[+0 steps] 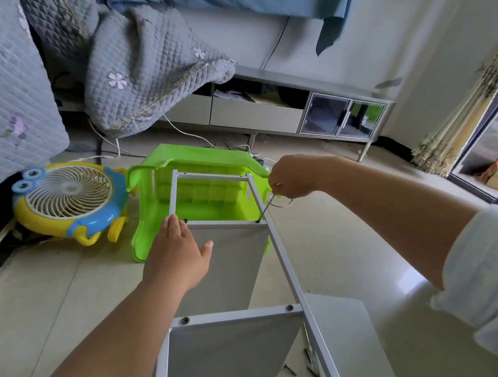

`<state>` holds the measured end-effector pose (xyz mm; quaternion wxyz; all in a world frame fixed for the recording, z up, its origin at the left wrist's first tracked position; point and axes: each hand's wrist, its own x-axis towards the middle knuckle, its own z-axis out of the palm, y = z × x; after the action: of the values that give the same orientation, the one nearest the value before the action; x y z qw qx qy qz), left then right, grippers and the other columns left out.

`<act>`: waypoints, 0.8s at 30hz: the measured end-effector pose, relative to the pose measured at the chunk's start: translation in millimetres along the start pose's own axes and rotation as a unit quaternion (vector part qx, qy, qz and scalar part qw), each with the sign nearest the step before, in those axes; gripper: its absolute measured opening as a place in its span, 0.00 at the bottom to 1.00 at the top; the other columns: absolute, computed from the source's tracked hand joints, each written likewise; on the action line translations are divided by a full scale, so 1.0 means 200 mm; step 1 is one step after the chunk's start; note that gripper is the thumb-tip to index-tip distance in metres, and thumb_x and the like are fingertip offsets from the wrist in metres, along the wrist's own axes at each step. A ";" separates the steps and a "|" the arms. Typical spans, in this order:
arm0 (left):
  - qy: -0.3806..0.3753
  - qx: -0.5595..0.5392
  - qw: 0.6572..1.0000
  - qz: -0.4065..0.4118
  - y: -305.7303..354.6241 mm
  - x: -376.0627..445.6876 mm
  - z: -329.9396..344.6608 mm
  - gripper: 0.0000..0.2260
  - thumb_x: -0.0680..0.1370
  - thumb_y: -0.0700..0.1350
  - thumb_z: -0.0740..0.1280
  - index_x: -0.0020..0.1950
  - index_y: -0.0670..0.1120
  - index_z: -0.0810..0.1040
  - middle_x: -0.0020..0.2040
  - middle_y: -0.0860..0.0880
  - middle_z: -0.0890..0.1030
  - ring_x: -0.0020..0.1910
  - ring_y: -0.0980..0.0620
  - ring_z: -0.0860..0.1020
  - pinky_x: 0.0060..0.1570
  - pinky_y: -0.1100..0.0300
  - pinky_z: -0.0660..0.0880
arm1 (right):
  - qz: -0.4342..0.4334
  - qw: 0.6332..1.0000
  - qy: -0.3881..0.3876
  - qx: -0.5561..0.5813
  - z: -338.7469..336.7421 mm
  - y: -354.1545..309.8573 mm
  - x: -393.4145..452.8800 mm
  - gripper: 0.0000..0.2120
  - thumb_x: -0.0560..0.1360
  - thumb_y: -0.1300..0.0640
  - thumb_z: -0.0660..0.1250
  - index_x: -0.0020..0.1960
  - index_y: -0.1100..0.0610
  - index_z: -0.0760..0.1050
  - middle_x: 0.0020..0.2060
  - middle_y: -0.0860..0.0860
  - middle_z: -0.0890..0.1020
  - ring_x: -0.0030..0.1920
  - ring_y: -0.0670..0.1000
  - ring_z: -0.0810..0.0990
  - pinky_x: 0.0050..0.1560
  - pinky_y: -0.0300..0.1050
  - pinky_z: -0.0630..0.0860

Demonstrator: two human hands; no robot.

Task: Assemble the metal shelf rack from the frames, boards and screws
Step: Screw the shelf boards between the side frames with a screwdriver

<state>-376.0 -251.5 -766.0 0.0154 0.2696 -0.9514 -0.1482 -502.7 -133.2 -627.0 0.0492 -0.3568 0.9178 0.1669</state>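
The grey metal rack frame point(281, 255) lies lengthwise away from me, its far end resting on a tipped green plastic stool point(208, 161). Two grey boards point(234, 268) are fitted between its rails, with black screws point(290, 307) at the crossbars. My left hand point(181, 255) rests flat on the left rail and the far board, fingers straight. My right hand point(291, 179) pinches a thin metal key point(266, 206) whose tip sits at a screw on the far right corner. Loose black screws point(289, 369) lie on the floor under the near right rail.
A yellow and blue toy-shaped fan point(69, 202) lies on the tiled floor to the left. A quilted grey blanket point(144, 64) hangs from the bed behind. A low cabinet point(319, 111) runs along the back wall. A loose grey board point(343, 331) lies at the near right.
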 end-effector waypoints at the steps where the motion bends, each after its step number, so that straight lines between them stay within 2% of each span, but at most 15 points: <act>1: 0.000 0.000 1.000 0.000 0.00 0.00 0.00 0.32 0.81 0.56 0.49 0.75 0.35 0.45 0.77 0.40 0.44 0.76 0.46 0.43 0.73 0.56 0.44 | 0.002 1.000 0.000 0.006 0.00 -0.01 0.01 0.13 0.79 0.58 0.57 0.55 0.62 0.76 0.55 0.58 0.79 0.47 0.54 0.74 0.41 0.42 0.68; 3: -0.002 -0.005 1.000 -0.003 0.00 0.00 0.00 0.32 0.81 0.56 0.49 0.75 0.35 0.45 0.77 0.40 0.43 0.76 0.46 0.43 0.73 0.56 0.44 | 0.011 1.000 -0.010 0.027 0.00 -0.03 0.03 0.12 0.78 0.59 0.56 0.49 0.63 0.78 0.45 0.58 0.83 0.38 0.51 0.73 0.39 0.39 0.70; 4: -0.002 -0.006 1.000 -0.005 0.00 0.00 0.00 0.32 0.81 0.56 0.49 0.75 0.35 0.44 0.77 0.40 0.43 0.76 0.46 0.42 0.73 0.56 0.44 | 0.016 0.999 -0.016 0.027 0.00 -0.04 0.04 0.13 0.77 0.61 0.56 0.47 0.63 0.79 0.33 0.55 0.84 0.30 0.48 0.74 0.34 0.35 0.72; 5: -0.002 -0.005 1.000 -0.006 0.00 0.00 0.00 0.32 0.81 0.56 0.49 0.75 0.35 0.44 0.77 0.40 0.43 0.76 0.46 0.42 0.73 0.56 0.44 | 0.029 0.998 -0.031 0.038 -0.02 -0.06 0.04 0.13 0.77 0.62 0.56 0.46 0.63 0.79 0.19 0.50 0.78 0.22 0.45 0.73 0.25 0.29 0.70; 6: -0.003 -0.005 1.000 -0.006 0.01 0.00 0.00 0.32 0.81 0.56 0.49 0.75 0.35 0.44 0.77 0.41 0.43 0.76 0.47 0.42 0.73 0.56 0.43 | 0.039 0.997 -0.039 0.045 -0.04 -0.07 0.03 0.13 0.76 0.63 0.56 0.43 0.62 0.79 0.11 0.47 0.70 0.18 0.45 0.70 0.16 0.27 0.63; 7: -0.005 -0.009 1.000 -0.006 0.00 0.00 0.00 0.32 0.81 0.56 0.49 0.75 0.35 0.44 0.77 0.41 0.42 0.76 0.47 0.42 0.73 0.56 0.43 | 0.043 0.997 -0.039 0.042 -0.06 -0.08 0.03 0.14 0.76 0.64 0.55 0.39 0.61 0.78 0.09 0.46 0.65 0.19 0.45 0.67 0.12 0.27 0.59; 10: -0.007 -0.050 0.999 -0.007 0.00 0.00 -0.01 0.31 0.82 0.54 0.49 0.75 0.35 0.44 0.77 0.42 0.42 0.76 0.47 0.42 0.73 0.57 0.43 | 0.044 0.996 -0.062 0.037 -0.06 -0.07 0.03 0.14 0.78 0.62 0.54 0.40 0.60 0.76 0.14 0.47 0.68 0.25 0.46 0.63 0.15 0.30 0.60; 13: 0.017 -0.123 0.992 -0.035 -0.01 -0.01 -0.01 0.28 0.82 0.50 0.50 0.75 0.36 0.47 0.77 0.42 0.45 0.76 0.48 0.44 0.73 0.57 0.46 | 0.050 0.997 -0.049 0.032 -0.03 -0.05 0.01 0.12 0.79 0.60 0.54 0.42 0.60 0.74 0.23 0.51 0.74 0.28 0.49 0.67 0.20 0.31 0.65; 14: 0.028 -0.145 0.988 -0.052 -0.01 -0.01 -0.01 0.26 0.82 0.49 0.50 0.75 0.36 0.49 0.77 0.41 0.47 0.76 0.47 0.46 0.73 0.56 0.47 | 0.048 0.998 -0.030 0.017 -0.03 -0.05 0.00 0.13 0.79 0.59 0.54 0.43 0.62 0.75 0.27 0.55 0.79 0.31 0.53 0.70 0.26 0.31 0.69; 15: 0.036 -0.164 0.984 -0.067 -0.02 -0.01 -0.01 0.25 0.82 0.47 0.50 0.75 0.35 0.50 0.76 0.41 0.50 0.76 0.47 0.49 0.73 0.56 0.49 | 0.037 0.999 0.001 -0.006 -0.02 -0.06 -0.01 0.15 0.80 0.58 0.53 0.44 0.64 0.75 0.36 0.60 0.83 0.38 0.57 0.74 0.36 0.36 0.72; 16: 0.041 -0.176 0.981 -0.075 -0.02 -0.01 -0.01 0.23 0.82 0.46 0.50 0.74 0.35 0.52 0.76 0.40 0.52 0.75 0.46 0.52 0.72 0.56 0.51 | 0.023 0.999 0.038 -0.018 -0.01 -0.07 -0.01 0.16 0.80 0.57 0.53 0.47 0.66 0.76 0.47 0.61 0.82 0.46 0.59 0.76 0.44 0.40 0.72; 17: 0.046 -0.182 0.979 -0.077 -0.02 -0.01 -0.01 0.22 0.82 0.45 0.50 0.74 0.35 0.54 0.75 0.40 0.55 0.74 0.46 0.55 0.71 0.55 0.54 | 0.007 0.997 0.071 -0.017 0.01 -0.08 0.00 0.16 0.79 0.57 0.54 0.50 0.65 0.77 0.52 0.60 0.80 0.52 0.59 0.76 0.48 0.43 0.72; 19: 0.057 -0.187 0.977 -0.079 -0.02 -0.02 -0.01 0.21 0.82 0.43 0.49 0.73 0.35 0.55 0.73 0.40 0.58 0.72 0.45 0.59 0.69 0.55 0.57 | -0.051 0.990 0.131 -0.005 0.03 -0.12 0.01 0.13 0.78 0.57 0.57 0.52 0.59 0.78 0.52 0.57 0.80 0.54 0.58 0.77 0.51 0.46 0.73; 21: 0.065 -0.173 0.980 -0.076 -0.01 -0.02 -0.01 0.21 0.82 0.43 0.49 0.74 0.36 0.54 0.74 0.41 0.56 0.72 0.45 0.57 0.69 0.55 0.56 | -0.115 0.979 0.166 0.028 0.05 -0.19 0.03 0.11 0.77 0.57 0.59 0.52 0.55 0.79 0.49 0.55 0.79 0.53 0.58 0.76 0.53 0.50 0.75; 24: 0.062 -0.158 0.982 -0.079 -0.02 -0.02 0.00 0.22 0.82 0.43 0.48 0.75 0.38 0.52 0.76 0.43 0.54 0.75 0.46 0.51 0.72 0.53 0.51 | -0.180 0.960 0.208 0.045 0.05 -0.28 0.04 0.11 0.77 0.59 0.60 0.54 0.57 0.79 0.48 0.57 0.76 0.50 0.58 0.76 0.51 0.50 0.73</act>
<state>-371.1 -253.5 -767.1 0.1054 0.3469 -0.8887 -0.2805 -471.0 -174.0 -653.2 -0.0973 -0.5403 0.8350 0.0361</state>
